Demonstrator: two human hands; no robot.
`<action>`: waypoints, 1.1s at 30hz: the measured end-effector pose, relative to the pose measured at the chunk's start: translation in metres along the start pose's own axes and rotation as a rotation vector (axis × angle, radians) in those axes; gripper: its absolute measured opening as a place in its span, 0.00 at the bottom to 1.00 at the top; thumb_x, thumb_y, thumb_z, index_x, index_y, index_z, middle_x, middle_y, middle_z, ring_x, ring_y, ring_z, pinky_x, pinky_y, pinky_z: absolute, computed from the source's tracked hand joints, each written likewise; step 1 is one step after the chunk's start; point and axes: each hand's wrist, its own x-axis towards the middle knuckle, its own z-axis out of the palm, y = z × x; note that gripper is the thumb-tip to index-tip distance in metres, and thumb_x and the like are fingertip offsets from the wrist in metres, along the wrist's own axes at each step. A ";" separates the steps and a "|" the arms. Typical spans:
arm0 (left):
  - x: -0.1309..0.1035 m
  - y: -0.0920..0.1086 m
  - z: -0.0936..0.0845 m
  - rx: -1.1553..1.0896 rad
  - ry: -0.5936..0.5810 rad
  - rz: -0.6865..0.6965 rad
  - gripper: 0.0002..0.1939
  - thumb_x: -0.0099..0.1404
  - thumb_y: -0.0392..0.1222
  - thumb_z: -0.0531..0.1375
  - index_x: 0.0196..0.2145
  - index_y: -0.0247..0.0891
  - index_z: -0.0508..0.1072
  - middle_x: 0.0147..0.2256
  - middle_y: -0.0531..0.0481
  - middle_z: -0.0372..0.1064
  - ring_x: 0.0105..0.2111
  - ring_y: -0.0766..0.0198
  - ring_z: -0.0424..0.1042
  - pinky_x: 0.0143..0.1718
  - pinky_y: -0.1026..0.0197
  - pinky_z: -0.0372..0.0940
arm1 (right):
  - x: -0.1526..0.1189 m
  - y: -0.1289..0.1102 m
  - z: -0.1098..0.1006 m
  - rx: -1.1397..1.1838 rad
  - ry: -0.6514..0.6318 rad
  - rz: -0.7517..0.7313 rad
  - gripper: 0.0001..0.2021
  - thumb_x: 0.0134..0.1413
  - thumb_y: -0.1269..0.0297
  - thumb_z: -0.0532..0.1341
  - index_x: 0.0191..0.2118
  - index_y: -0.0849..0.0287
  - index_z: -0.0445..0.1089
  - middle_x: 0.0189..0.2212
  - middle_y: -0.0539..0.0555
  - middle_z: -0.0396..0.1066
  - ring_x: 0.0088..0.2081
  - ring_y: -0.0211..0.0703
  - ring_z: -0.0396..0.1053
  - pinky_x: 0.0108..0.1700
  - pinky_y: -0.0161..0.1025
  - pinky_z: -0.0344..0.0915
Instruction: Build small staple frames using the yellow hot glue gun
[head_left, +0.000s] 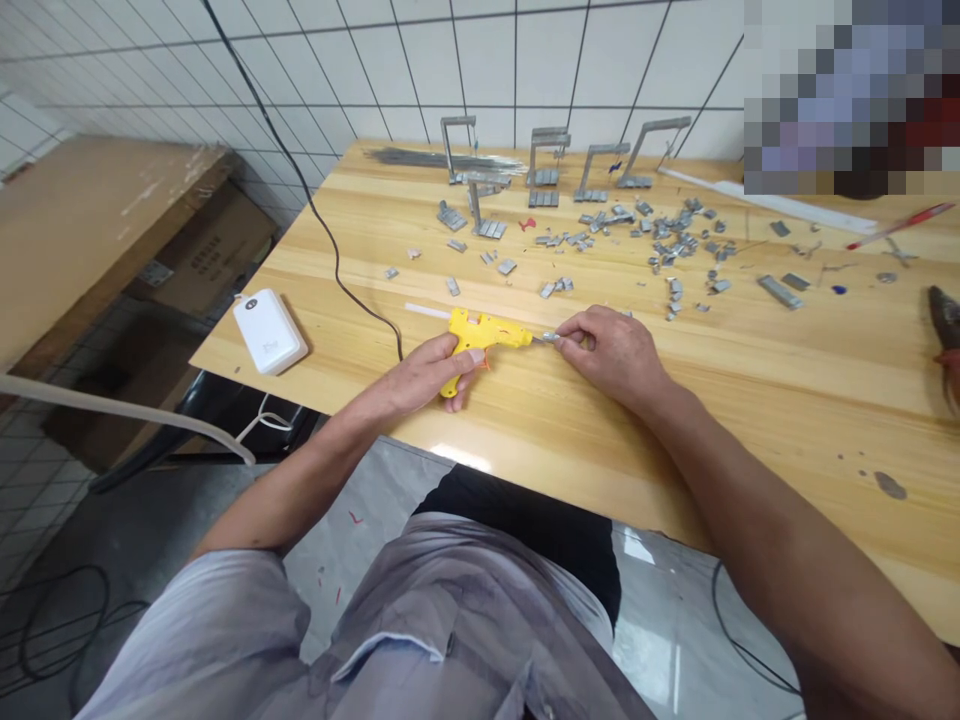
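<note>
My left hand (439, 372) is wrapped round the handle of a yellow hot glue gun (487, 330), with the thumb near its orange trigger. A white glue stick (427, 311) sticks out of the gun's back end. The nozzle points right, toward my right hand (609, 350). Between thumb and forefinger, my right hand pinches a small grey metal piece (551, 337) right at the nozzle tip. Whether the two touch I cannot tell. Several similar grey pieces (675, 240) lie scattered beyond the hands.
Several grey bracket-shaped stands (491, 228) and a bundle of thin rods (450, 162) are at the back. A white power bank (270, 332) lies left, near a black cable (337, 270). Pliers (946, 325) and a red pen (904, 226) lie on the wooden table (525, 440) at right.
</note>
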 end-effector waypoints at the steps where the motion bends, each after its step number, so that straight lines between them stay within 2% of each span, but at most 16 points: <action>1: 0.000 0.000 0.001 0.001 0.002 -0.001 0.28 0.71 0.62 0.70 0.27 0.38 0.69 0.23 0.53 0.67 0.21 0.68 0.70 0.25 0.65 0.66 | 0.000 0.000 -0.001 0.013 -0.004 0.007 0.06 0.63 0.63 0.67 0.40 0.52 0.84 0.35 0.54 0.81 0.37 0.48 0.75 0.42 0.44 0.66; 7: 0.004 -0.002 0.005 -0.007 0.068 -0.005 0.24 0.69 0.61 0.71 0.32 0.39 0.70 0.25 0.55 0.69 0.21 0.68 0.71 0.24 0.64 0.67 | 0.001 0.000 -0.005 0.082 0.007 0.011 0.06 0.60 0.64 0.67 0.38 0.52 0.84 0.31 0.53 0.78 0.35 0.48 0.73 0.43 0.44 0.67; 13: 0.008 0.003 0.004 0.036 0.052 -0.025 0.24 0.70 0.61 0.70 0.30 0.39 0.70 0.24 0.53 0.68 0.22 0.67 0.71 0.25 0.64 0.68 | 0.001 -0.001 -0.008 0.132 -0.007 0.014 0.07 0.60 0.65 0.65 0.37 0.53 0.83 0.31 0.53 0.78 0.32 0.46 0.72 0.42 0.44 0.68; 17: 0.009 0.007 0.003 0.067 -0.008 -0.019 0.27 0.71 0.62 0.69 0.27 0.39 0.69 0.23 0.53 0.67 0.22 0.67 0.71 0.26 0.64 0.68 | 0.001 -0.001 -0.011 0.156 -0.022 0.010 0.08 0.60 0.64 0.64 0.37 0.54 0.83 0.32 0.53 0.79 0.32 0.45 0.72 0.41 0.42 0.67; 22: 0.009 0.007 0.002 0.048 -0.006 -0.009 0.26 0.68 0.62 0.70 0.27 0.39 0.70 0.24 0.53 0.67 0.21 0.67 0.70 0.25 0.64 0.67 | 0.000 -0.002 -0.013 0.186 -0.032 0.028 0.09 0.60 0.63 0.64 0.37 0.54 0.83 0.33 0.54 0.80 0.34 0.46 0.73 0.42 0.43 0.67; 28: 0.009 0.007 -0.001 0.052 -0.072 0.000 0.27 0.70 0.63 0.69 0.27 0.39 0.69 0.22 0.51 0.69 0.21 0.66 0.70 0.26 0.63 0.68 | 0.000 -0.003 -0.016 0.221 -0.034 0.039 0.09 0.61 0.62 0.63 0.36 0.54 0.82 0.34 0.54 0.82 0.34 0.46 0.73 0.43 0.43 0.67; 33: 0.009 0.005 -0.004 0.022 -0.023 0.010 0.25 0.70 0.62 0.69 0.29 0.39 0.70 0.23 0.53 0.68 0.21 0.66 0.71 0.26 0.63 0.67 | 0.001 -0.001 -0.015 0.177 -0.038 -0.013 0.11 0.64 0.63 0.61 0.35 0.54 0.82 0.36 0.55 0.83 0.36 0.47 0.75 0.44 0.44 0.68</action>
